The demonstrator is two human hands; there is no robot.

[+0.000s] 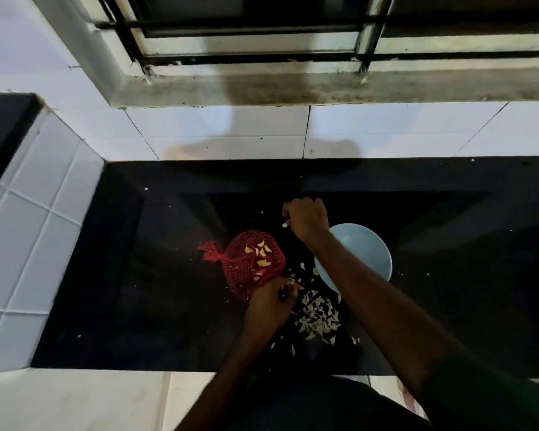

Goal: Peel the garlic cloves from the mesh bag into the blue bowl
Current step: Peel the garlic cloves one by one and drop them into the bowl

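Black counter [137,275]: red mesh bag [246,265] sits left of blue bowl [377,259], peels [318,315] heaped in front. Our R hand [307,219] pinches a garlic clove [285,224] beyond the bowl; L hand [269,306], at the bag's edge, has fingers curled round a dark thing [283,294].

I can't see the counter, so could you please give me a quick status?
Right hand pinching a garlic piece beyond the bowl. Left hand gripping a small dark thing by the bag. Peels heaped beside bowl; right forearm crosses it.
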